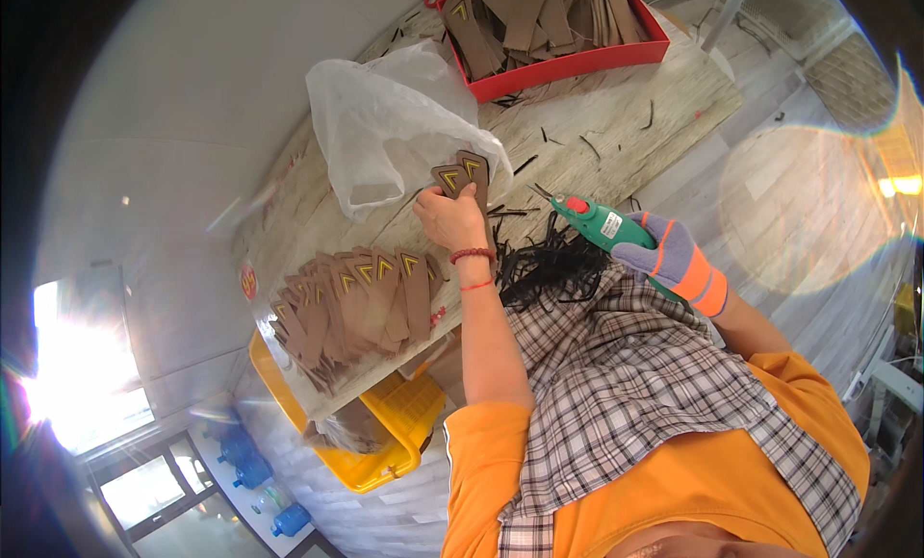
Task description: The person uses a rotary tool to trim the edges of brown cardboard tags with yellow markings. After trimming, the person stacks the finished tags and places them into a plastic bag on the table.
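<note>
My left hand (456, 213), bare with a red bead bracelet at the wrist, grips brown fabric tabs (469, 170) that bear yellow chevrons. Two chevron ends show above the fingers, at the mouth of a crumpled translucent plastic bag (390, 118). My right hand (668, 255) wears a grey and orange work glove and is closed around a green handheld electric cutter (606, 222) with a red button. Its narrow pointed blades (540, 191) face the left hand, apart from the tabs. Black trimmed strips (556, 266) lie heaped between the hands, against my plaid apron (621, 363).
A red box (570, 69) full of similar tabs stands at the table's far end. More tabs (361, 298) lie in overlapping rows at left on the wood-patterned table (613, 118). Below that edge is a yellow plastic basket (408, 414). Blue water jugs (249, 471) stand farther off.
</note>
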Demonstrator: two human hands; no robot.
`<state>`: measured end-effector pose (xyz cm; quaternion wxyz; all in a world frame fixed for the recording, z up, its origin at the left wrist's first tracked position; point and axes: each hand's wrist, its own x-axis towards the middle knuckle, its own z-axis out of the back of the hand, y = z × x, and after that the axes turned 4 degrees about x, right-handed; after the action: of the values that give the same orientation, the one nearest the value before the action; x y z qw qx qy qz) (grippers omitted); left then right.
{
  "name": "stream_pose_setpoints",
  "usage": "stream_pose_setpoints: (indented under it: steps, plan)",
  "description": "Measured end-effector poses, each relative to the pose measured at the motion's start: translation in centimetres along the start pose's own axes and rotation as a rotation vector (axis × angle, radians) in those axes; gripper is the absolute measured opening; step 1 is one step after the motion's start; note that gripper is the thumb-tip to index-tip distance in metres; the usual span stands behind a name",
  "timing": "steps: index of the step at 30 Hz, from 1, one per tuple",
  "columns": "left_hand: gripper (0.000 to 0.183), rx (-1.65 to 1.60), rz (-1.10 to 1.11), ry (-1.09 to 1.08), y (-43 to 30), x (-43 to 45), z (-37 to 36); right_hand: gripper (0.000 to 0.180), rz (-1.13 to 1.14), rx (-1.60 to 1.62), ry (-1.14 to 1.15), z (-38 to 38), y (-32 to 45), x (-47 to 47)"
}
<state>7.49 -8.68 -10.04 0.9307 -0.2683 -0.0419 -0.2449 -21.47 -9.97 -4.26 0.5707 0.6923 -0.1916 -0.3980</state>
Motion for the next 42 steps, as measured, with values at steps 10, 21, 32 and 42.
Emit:
stream_pose_setpoints:
  steps: [10, 21, 32, 42]
  plan:
    - [0.012, -1.513, 0.127, 0.226, -2.3, -3.5, 5.0, 0.049, 0.073, -0.052, -0.060, -1.5, 1.8, 0.5]
    - [0.005, -1.613, 0.279, 0.314, -4.9, -6.8, 6.8, 0.056, 0.100, -0.138, -0.097, -1.6, 2.1, -0.5]
    - [0.006, -1.619, 0.259, 0.327, -5.3, -7.5, 6.8, 0.056, 0.074, -0.106, -0.069, -1.2, 2.0, -0.7]
    - [0.009, -1.548, 0.227, 0.424, -4.2, -8.1, 6.3, 0.055, 0.111, -0.090, -0.098, -1.5, 2.1, -0.6]
